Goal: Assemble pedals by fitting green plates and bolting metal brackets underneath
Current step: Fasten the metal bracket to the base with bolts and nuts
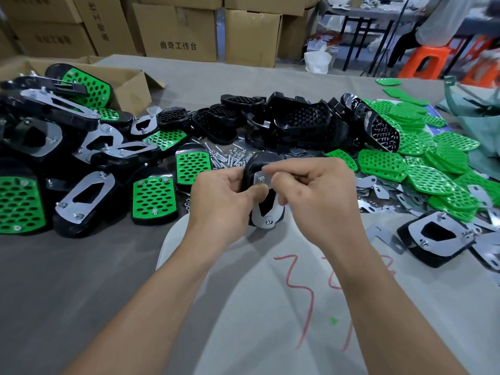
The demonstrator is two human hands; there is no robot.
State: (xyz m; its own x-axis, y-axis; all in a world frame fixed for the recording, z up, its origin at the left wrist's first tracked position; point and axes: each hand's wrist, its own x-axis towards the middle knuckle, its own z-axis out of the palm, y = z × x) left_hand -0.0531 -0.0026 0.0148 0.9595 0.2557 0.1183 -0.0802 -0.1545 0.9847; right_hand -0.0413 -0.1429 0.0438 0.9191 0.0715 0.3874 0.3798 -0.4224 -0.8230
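The pedal (260, 161) is held above the table (81, 266) between both hands, its underside turned to the person, with a metal bracket (264, 222) lying on it. The left hand (224, 193) grips the pedal's left edge: the fingers curl behind it and the thumb presses on the bracket. The right hand (311, 190) comes from the other side with a bent wrist; its thumb and forefinger pinch the upper end of the bracket, where a bolt stands. Whether a nut is between them cannot be told. Both forearms reach forward over a white sheet (270, 320). Just beyond the fingertips lies a heap of bolts (227, 158). Green plates (433, 163) lie right of the right hand's fingers and finished pedals (151, 196) left of the left hand's.
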